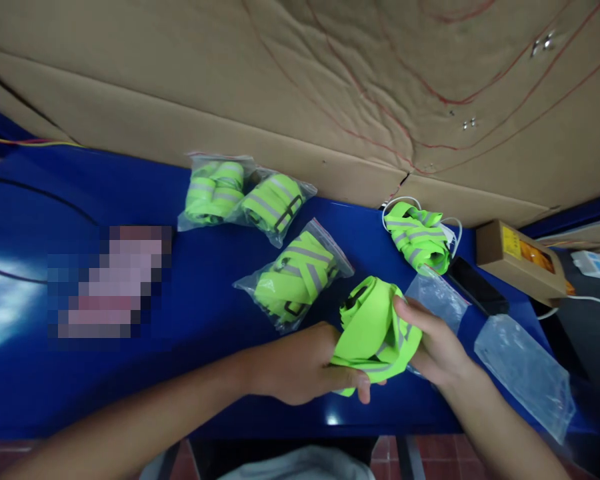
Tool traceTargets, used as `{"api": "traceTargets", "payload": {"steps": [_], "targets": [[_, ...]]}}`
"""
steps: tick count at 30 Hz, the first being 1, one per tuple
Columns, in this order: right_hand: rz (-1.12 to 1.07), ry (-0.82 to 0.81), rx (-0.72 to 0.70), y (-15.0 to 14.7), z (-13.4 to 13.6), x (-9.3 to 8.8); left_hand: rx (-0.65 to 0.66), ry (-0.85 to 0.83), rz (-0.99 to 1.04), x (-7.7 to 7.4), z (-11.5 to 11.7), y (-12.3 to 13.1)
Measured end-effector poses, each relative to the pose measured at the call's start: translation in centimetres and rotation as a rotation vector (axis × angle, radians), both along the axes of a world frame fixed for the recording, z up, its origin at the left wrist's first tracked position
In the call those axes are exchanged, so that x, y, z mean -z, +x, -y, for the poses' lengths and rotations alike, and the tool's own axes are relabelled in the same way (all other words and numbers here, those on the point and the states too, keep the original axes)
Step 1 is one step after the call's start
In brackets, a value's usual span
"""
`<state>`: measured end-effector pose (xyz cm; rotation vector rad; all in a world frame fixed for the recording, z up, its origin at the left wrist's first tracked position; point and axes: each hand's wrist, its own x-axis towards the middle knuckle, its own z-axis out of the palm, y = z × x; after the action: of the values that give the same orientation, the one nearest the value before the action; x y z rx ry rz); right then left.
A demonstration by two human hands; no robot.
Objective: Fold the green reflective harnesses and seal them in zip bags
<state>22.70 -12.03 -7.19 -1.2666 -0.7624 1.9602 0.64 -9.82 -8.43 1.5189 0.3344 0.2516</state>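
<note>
A loosely rolled neon green strap with grey stripes (375, 333) is held between both hands above the blue table. My left hand (305, 363) grips its lower left side, thumb across the near edge. On the right side, my right hand (433, 340) holds the fabric with the thumb on top. Just behind lies a clear zip bag with a green strap inside (300, 277). Two more filled bags (215, 190) (275, 203) rest by the cardboard wall. An unbagged green strap bundle (417, 237) sits at the back right, beside a white cable.
Clear bags without straps (525, 370) (437, 300) lie on the blue table (200, 293) at the right. Near them are a black phone (477, 287) and a cardboard box (520, 260). A pixelated object (117, 283) is at the left. Cardboard (280, 143) borders the back.
</note>
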Motion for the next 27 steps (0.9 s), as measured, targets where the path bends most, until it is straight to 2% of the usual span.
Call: {"api": "traceTargets", "payload": {"steps": [5, 8, 10, 15, 17, 19, 21, 25, 27], "targets": [[0.017, 0.048, 0.029, -0.1, 0.1, 0.4, -0.034, -0.052, 0.073, -0.2, 0.0, -0.1], [0.113, 0.105, 0.015, -0.4, 0.3, 0.9, -0.044, 0.034, 0.11, -0.4, 0.1, -0.2], [0.232, 0.243, -0.002, -0.4, 0.4, 1.1, -0.074, 0.11, 0.086, -0.2, 0.1, -0.3], [0.681, 0.731, 0.049, 0.4, 0.8, 0.7, -0.137, 0.19, 0.068, 0.5, -0.1, -0.4], [0.748, 0.796, -0.031, 0.8, 1.0, 0.3, -0.128, 0.185, 0.078, 0.5, -0.2, -0.3], [0.688, 0.753, -0.149, 0.9, 1.1, 0.0, -0.109, 0.21, 0.065, 0.3, -0.1, -0.4], [0.589, 0.659, -0.205, 0.7, 1.0, 0.0, -0.101, 0.247, 0.035, 0.1, 0.0, -0.4], [0.196, 0.361, -0.189, 0.5, 0.2, 0.5, -0.084, 0.192, 0.077, -0.2, 0.3, -0.5], [0.079, 0.234, -0.184, 0.8, 0.0, 0.9, -0.067, 0.161, 0.072, -0.3, 0.5, -0.5]]}}
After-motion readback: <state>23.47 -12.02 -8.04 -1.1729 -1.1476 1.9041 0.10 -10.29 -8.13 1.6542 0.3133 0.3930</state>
